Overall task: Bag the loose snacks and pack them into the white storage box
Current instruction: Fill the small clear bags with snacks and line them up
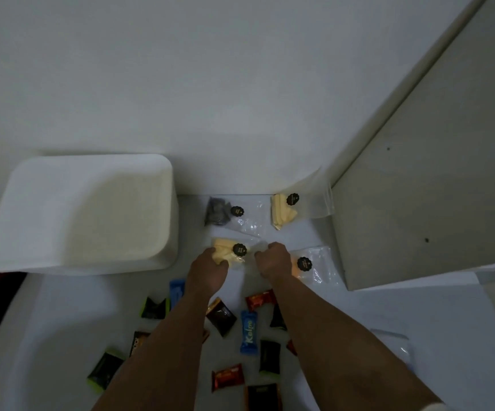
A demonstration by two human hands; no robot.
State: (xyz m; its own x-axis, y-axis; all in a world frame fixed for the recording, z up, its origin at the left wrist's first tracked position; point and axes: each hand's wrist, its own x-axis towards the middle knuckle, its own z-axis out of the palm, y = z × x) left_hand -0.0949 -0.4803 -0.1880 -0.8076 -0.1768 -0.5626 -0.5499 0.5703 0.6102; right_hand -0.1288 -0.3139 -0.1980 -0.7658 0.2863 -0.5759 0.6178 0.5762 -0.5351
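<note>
Both hands are seen out over the white table (418,321), working one clear bag w/ yellow snacks (225,251). The left hand (210,266) is curled round the bag's filled end, thumb & fingers wrapped on the yellow sticks. The right hand (274,259) is curled at the bag's clear open end; a pinch on the plastic is likely, but the film is too faint there to be sure. A black round sticker (239,249) is seen on the bag between the 2 hands.

The white storage box (86,215) is set to the left, just beside the bag; nothing can be made out inside it.

Farther back, a bag w/ dark snacks (218,211) lies near the box's far corner, and a 2nd bag of yellow sticks (283,211) lies to its right, its clear flap reaching the wall. A clear bag w/ sticker (311,264) is partly hidden behind the right hand, contents unclear.

Loose wrapped snacks are scattered nearer the person, under & between the forearms: a blue "Kalpa" pack (248,332), a brown pack (221,315), an orange-red pack (259,300), a green-edged black pack (105,370), others alongside. An empty-looking clear bag (391,348) lies at the right.
</note>
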